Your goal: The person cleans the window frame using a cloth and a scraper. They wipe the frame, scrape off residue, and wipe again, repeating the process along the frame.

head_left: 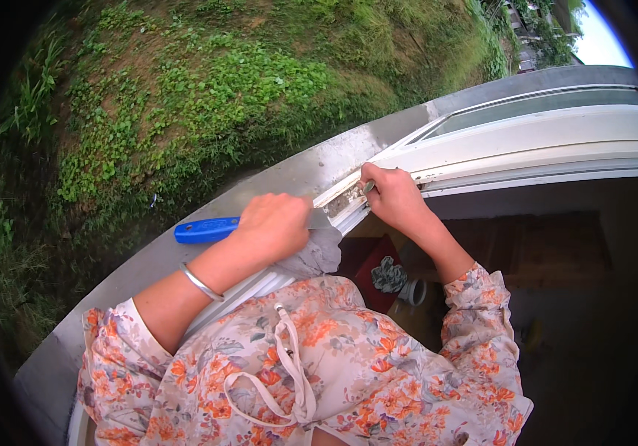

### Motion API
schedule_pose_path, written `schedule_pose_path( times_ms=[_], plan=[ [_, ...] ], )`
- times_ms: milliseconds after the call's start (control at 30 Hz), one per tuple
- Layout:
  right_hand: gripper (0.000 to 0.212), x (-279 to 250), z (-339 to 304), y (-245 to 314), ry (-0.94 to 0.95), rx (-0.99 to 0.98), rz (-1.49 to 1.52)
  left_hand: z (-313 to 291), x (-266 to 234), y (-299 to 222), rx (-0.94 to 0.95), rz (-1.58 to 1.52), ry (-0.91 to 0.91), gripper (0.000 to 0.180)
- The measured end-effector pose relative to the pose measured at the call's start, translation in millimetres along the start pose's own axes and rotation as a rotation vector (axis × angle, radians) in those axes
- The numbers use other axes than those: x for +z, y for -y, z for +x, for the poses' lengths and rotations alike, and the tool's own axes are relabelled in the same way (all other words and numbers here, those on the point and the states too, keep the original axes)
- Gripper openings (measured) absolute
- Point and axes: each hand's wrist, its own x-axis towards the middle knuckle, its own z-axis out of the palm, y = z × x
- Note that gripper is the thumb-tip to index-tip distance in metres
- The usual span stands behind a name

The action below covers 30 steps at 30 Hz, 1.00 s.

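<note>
My left hand (274, 221) is closed round a putty knife with a blue handle (206, 230). The handle sticks out to the left, and part of its metal blade (319, 218) shows to the right of my fingers. A grey cloth (317, 253) hangs just below this hand; whether my fingers also grip it, I cannot tell. My right hand (395, 195) is closed in a pinch at the white window frame (542, 152). A small rounded greenish-grey end (369, 186) pokes out of it; the rest is hidden. Between both hands lies a dirty, crumbly patch (345, 199) in the frame's track.
A grey concrete ledge (140, 256) curves along the outside of the frame. Beyond it, a grassy slope (215, 97) rises. Inside, below my right arm, are a red surface (371, 269), a crumpled patterned cloth (389, 274) and a white cup-like container (412, 292).
</note>
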Motion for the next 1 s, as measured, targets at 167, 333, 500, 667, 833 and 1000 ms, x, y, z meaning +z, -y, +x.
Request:
schedule_pose_path(
  times_ms=[167, 333, 500, 667, 833, 1000],
  plan=[
    [0.025, 30, -33, 1, -0.028, -0.192, -0.356, -1, -1, -1, -0.007, -0.017, -0.008, 0.01],
    [0.02, 51, -33, -10, -0.083, -0.199, -0.405, -1, -1, 0, -0.015, 0.008, -0.013, 0.01],
    [0.016, 55, -27, -15, -0.113, -0.21, -0.367, -2, -2, -2, -0.001, -0.002, -0.014, 0.01],
    [0.027, 38, -48, 7, -0.071, -0.304, -0.199, 1, 2, 2, 0.005, -0.007, -0.013, 0.01],
    [0.022, 18, -53, 11, -0.127, -0.288, -0.154, -1, 1, 1, -0.013, -0.018, -0.023, 0.01],
    [0.029, 30, -41, -8, -0.101, -0.185, -0.176, -1, -4, -3, 0.002, -0.003, -0.023, 0.009]
  ],
)
